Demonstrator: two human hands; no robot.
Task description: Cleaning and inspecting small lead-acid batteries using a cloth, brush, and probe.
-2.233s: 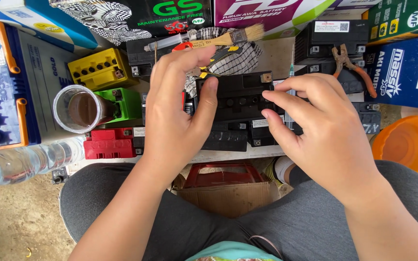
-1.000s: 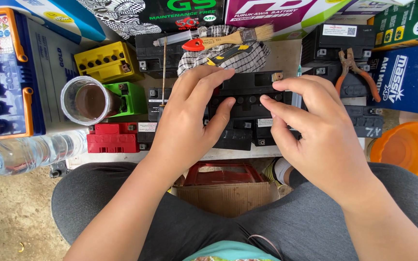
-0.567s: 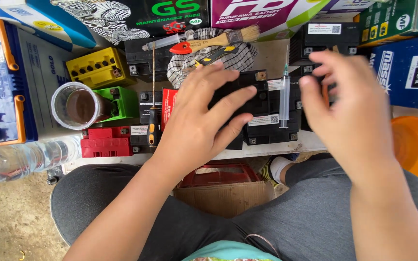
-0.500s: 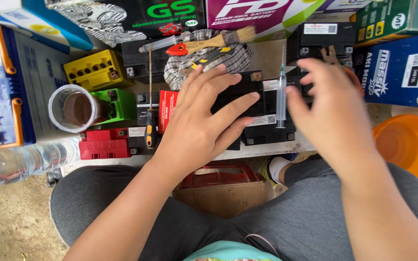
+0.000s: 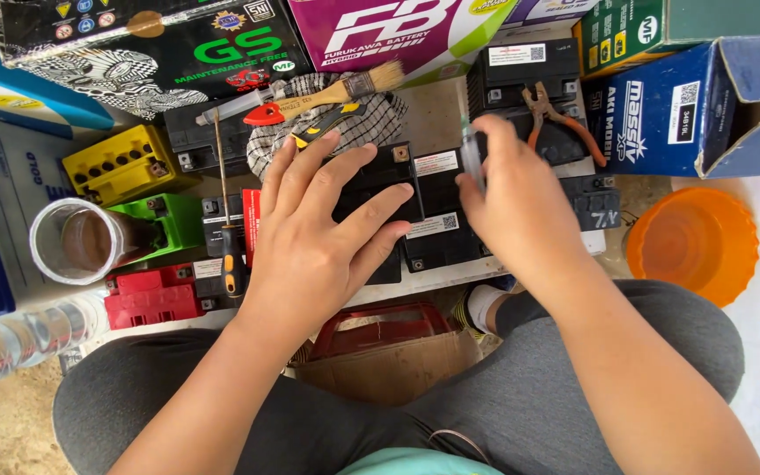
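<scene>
My left hand lies flat with spread fingers on top of a small black battery on the low bench. My right hand is just right of it, with thumb and fingers closed around a clear syringe that stands blurred above a second black battery with a white label. A screwdriver with an orange and black handle lies just left of my left hand.
Yellow, green and red batteries and a glass jar sit at the left. A brush lies on a checked cloth behind. Pliers and an orange bowl are at the right. Boxes line the back.
My right hand swung out to the right, came back and closed on the syringe that lay on the batteries. My left hand went flat on the black battery. The view shifted right.
</scene>
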